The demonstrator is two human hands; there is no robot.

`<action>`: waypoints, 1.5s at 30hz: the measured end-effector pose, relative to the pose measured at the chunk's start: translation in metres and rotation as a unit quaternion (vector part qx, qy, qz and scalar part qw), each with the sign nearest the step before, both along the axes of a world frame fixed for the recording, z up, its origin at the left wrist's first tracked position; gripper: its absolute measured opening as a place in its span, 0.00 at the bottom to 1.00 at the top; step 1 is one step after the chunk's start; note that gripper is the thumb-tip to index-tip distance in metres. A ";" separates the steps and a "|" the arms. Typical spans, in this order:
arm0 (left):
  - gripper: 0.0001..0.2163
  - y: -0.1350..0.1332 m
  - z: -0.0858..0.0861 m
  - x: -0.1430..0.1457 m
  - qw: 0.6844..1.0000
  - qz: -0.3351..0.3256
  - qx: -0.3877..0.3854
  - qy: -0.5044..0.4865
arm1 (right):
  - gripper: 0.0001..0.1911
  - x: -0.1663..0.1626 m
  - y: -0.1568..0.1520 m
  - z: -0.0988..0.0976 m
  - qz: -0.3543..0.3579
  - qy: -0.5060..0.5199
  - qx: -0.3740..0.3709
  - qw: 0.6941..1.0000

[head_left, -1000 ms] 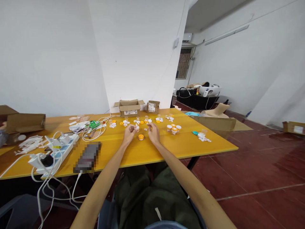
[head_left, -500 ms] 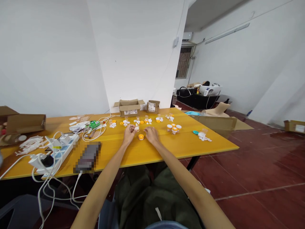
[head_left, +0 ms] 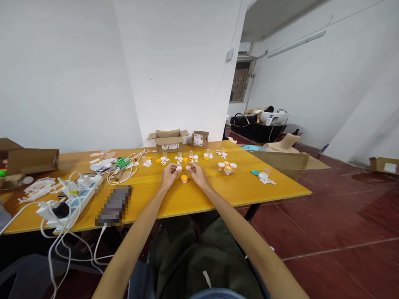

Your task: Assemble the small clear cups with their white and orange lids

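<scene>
Against a white wall (head_left: 181, 74), the yellow-brown table (head_left: 249, 185) stretches in front of me. At its far edge stand an open cardboard box (head_left: 168, 145) and a smaller box (head_left: 200, 139). To my left lie a power strip (head_left: 77, 197) crowded with plugs and white cables (head_left: 67, 241), and a dark phone (head_left: 114, 205), blurred over. Along the back runs a loose row of clear cups, round lids and little white pieces. On my right, a cluster of lidded jars (head_left: 227, 170) stands close together, and farther right a teal lid (head_left: 254, 172) lies near a pile of white pieces (head_left: 266, 180). Past the table I see red floor tiles (head_left: 336, 216), a white basin (head_left: 274, 118) and a barred window (head_left: 240, 81).

My left hand (head_left: 169, 173) is curled, its thumb and fingers closed on the side of a small clear cup (head_left: 179, 167) with spotted white pieces in it. My right hand (head_left: 197, 173) pinches a small white piece (head_left: 188, 168) between its fingertips, just right of the cup. An orange-lidded jar (head_left: 184, 179) stands nearer to me, between my wrists.

Both my forearms reach forward over the table's near edge, slanting inward, so my hands face each other, near but apart.
</scene>
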State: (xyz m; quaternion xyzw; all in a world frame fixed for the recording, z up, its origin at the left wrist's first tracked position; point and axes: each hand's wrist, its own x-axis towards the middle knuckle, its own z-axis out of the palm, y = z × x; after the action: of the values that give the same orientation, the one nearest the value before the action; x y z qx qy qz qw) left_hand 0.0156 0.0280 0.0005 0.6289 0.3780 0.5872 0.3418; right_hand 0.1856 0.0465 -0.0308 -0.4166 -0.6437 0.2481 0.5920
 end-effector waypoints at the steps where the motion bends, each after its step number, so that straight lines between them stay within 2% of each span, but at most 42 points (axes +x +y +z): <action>1: 0.07 0.000 0.000 0.000 1.000 0.001 0.003 0.000 | 0.09 -0.001 -0.001 0.001 0.011 0.005 0.008 1.000; 4: 0.07 -0.001 0.000 0.001 1.000 0.000 0.005 0.005 | 0.08 -0.004 -0.004 0.005 0.041 0.016 0.018 0.999; 9: 0.07 -0.003 0.001 0.001 1.000 -0.013 0.009 0.003 | 0.08 -0.005 -0.007 0.007 0.072 0.039 -0.014 0.997; 15: 0.07 -0.003 0.001 0.001 1.000 -0.016 0.010 0.007 | 0.08 -0.006 -0.011 0.010 0.076 0.063 -0.007 0.995; 20: 0.06 -0.003 0.000 0.001 1.000 -0.015 0.012 0.023 | 0.10 -0.004 -0.015 0.016 0.060 0.021 0.014 0.998; 28: 0.08 -0.002 -0.003 0.001 0.999 -0.027 0.004 0.019 | 0.09 -0.007 -0.013 0.015 0.097 0.063 0.002 0.993; 45: 0.08 -0.010 0.004 0.004 0.998 -0.058 -0.006 0.013 | 0.08 -0.008 -0.024 0.025 0.117 0.081 -0.020 0.990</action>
State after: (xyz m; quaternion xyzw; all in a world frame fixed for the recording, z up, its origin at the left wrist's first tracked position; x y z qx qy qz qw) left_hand 0.0200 0.0182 0.0040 0.6554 0.3488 0.5555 0.3745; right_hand 0.1777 0.0224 -0.0055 -0.3287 -0.6331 0.3608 0.6008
